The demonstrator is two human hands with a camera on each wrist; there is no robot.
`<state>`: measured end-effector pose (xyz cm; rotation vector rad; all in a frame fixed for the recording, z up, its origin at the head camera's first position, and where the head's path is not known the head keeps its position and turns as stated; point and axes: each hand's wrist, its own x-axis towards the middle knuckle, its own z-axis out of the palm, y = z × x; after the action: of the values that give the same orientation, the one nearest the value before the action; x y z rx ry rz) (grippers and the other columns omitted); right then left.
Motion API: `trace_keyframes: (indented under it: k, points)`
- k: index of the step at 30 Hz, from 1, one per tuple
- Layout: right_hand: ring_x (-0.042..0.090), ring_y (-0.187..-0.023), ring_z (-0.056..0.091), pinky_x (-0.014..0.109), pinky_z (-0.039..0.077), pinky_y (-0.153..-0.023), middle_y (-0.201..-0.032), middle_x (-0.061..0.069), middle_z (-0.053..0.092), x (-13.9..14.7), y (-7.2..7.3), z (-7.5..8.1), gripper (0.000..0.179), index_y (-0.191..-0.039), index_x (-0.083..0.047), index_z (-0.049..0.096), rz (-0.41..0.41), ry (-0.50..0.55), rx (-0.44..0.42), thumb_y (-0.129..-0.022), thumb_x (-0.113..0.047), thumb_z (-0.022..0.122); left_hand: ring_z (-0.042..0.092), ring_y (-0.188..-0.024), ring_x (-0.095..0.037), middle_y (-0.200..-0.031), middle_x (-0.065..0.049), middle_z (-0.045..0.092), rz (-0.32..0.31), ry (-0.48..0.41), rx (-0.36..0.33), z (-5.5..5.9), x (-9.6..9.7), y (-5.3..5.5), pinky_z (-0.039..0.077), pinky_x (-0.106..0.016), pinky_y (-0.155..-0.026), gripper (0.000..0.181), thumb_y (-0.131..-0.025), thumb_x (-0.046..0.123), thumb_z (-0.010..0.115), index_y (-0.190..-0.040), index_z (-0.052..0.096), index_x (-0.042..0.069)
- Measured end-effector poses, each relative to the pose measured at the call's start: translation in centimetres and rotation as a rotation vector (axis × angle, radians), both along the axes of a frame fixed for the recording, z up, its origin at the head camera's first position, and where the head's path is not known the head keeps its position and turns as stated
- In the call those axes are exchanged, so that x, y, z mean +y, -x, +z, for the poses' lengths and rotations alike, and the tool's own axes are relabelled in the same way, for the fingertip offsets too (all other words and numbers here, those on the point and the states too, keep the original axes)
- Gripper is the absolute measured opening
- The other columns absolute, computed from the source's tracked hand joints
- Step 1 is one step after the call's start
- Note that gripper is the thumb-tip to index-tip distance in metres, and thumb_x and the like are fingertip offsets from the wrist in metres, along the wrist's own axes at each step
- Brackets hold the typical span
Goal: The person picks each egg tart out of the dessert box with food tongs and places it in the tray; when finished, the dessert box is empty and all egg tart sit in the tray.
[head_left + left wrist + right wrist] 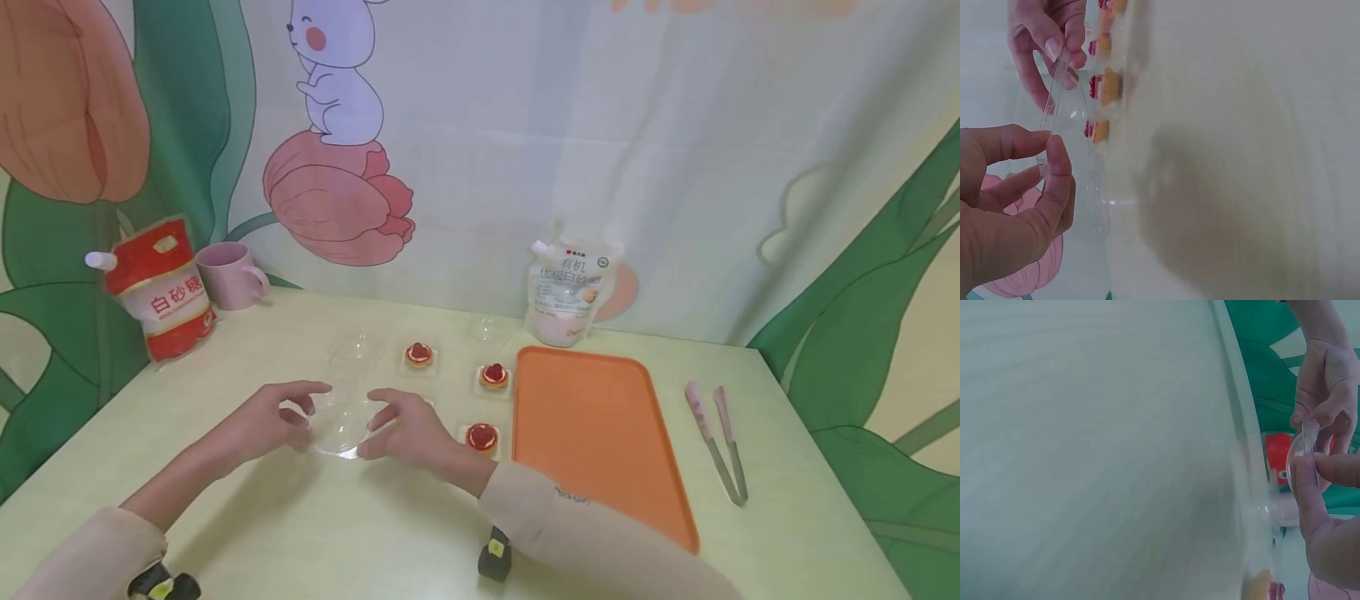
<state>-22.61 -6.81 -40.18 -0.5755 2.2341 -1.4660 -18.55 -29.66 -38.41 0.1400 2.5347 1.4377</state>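
Steadily, hold the thin, clear plastic domed cover (pixel 343 423) level above the pale cream tabletop (pixel 405 542), near the small, round, golden-crusted tarts (pixel 482 437) topped with red berries. Gripped at the left edge by the left hand (pixel 264 422), between thumb and fingertips, and pinched at the right edge by the right hand (pixel 417 430), with both grips drawn almost together on the slim rim. Best to squeeze lightly and evenly there, avoiding pressure on the dome and watching for flexing or slipping.
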Motion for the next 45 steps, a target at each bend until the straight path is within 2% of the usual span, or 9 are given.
trace_keyframes:
  k: [4, 9, 15, 20, 26, 30, 39, 45]
  points:
    - [0.012, -0.076, 0.066, 0.024, 0.053, -0.07, -0.095, 0.003, 0.071, -1.0, -0.6, -0.6, 0.07, -0.14, -0.006, 0.055, -0.001, -0.018, -0.017, -0.076, -0.007, 0.085, 0.063, -0.079, -0.02, -0.106, -0.018, 0.05, -0.017, -0.014, -0.028, -0.7, -1.0, -0.5, 0.056, -0.032, -0.071, 0.066, -0.08, -0.005, 0.066, -0.143, 0.044, -0.007]
    - [0.011, -0.074, 0.066, 0.022, 0.052, -0.067, -0.092, 0.005, 0.074, -2.1, -1.1, -1.2, 0.068, -0.136, -0.005, 0.059, -0.018, -0.033, -0.023, -0.074, -0.008, 0.086, 0.064, -0.078, -0.02, -0.104, -0.016, 0.05, -0.028, -0.002, -0.062, -1.1, -1.9, -0.8, 0.057, -0.034, -0.071, 0.061, -0.083, -0.005, 0.061, -0.141, 0.043, -0.012]
    - [0.012, -0.079, 0.069, 0.023, 0.054, -0.07, -0.096, 0.006, 0.076, -3.2, -1.4, -1.5, 0.065, -0.133, -0.005, 0.061, -0.042, -0.055, -0.027, -0.073, -0.009, 0.087, 0.063, -0.078, -0.021, -0.102, -0.016, 0.051, -0.023, 0.02, -0.09, -1.6, -2.7, -0.7, 0.058, -0.034, -0.07, 0.058, -0.085, -0.006, 0.059, -0.141, 0.042, -0.014]
    - [0.014, -0.084, 0.069, 0.025, 0.056, -0.074, -0.102, 0.007, 0.075, -3.7, -1.5, -1.5, 0.063, -0.132, -0.005, 0.061, -0.061, -0.071, -0.045, -0.074, -0.01, 0.087, 0.063, -0.079, -0.021, -0.101, -0.016, 0.05, -0.02, 0.039, -0.112, -2.0, -3.1, -0.5, 0.059, -0.036, -0.071, 0.057, -0.085, -0.006, 0.061, -0.139, 0.043, -0.014]
    - [0.016, -0.091, 0.07, 0.028, 0.057, -0.08, -0.107, 0.009, 0.075, -4.1, -1.3, -2.0, 0.062, -0.132, -0.003, 0.061, -0.085, -0.076, -0.045, -0.076, -0.01, 0.086, 0.062, -0.079, -0.021, -0.104, -0.017, 0.052, 0.003, 0.116, -0.143, -2.1, -3.1, 0.2, 0.058, -0.035, -0.072, 0.058, -0.086, -0.003, 0.064, -0.141, 0.045, -0.01]
    - [0.018, -0.095, 0.07, 0.029, 0.057, -0.084, -0.111, 0.01, 0.074, -4.3, -1.2, -2.2, 0.06, -0.131, -0.002, 0.061, -0.11, -0.068, -0.044, -0.076, -0.01, 0.085, 0.062, -0.08, -0.021, -0.108, -0.019, 0.053, 0.011, 0.137, -0.149, -2.3, -3.3, 0.6, 0.057, -0.035, -0.073, 0.059, -0.087, -0.001, 0.063, -0.142, 0.044, -0.009]
    - [0.015, -0.096, 0.068, 0.026, 0.056, -0.084, -0.114, 0.009, 0.072, -4.8, -0.9, -2.1, 0.059, -0.131, -0.002, 0.061, -0.12, -0.097, 0.034, -0.078, -0.011, 0.085, 0.061, -0.082, -0.021, -0.113, -0.022, 0.054, 0.026, 0.171, -0.141, -2.7, -3.6, 1.3, 0.056, -0.035, -0.074, 0.06, -0.088, 0.001, 0.063, -0.144, 0.043, -0.007]
    - [0.015, -0.095, 0.067, 0.025, 0.057, -0.082, -0.117, 0.01, 0.071, -4.9, -0.9, -2.2, 0.058, -0.13, -0.001, 0.062, -0.126, -0.121, 0.031, -0.078, -0.01, 0.084, 0.06, -0.084, -0.021, -0.113, -0.021, 0.054, 0.022, 0.175, -0.156, -2.5, -3.5, 1.4, 0.056, -0.035, -0.075, 0.06, -0.089, 0.002, 0.063, -0.144, 0.043, -0.007]
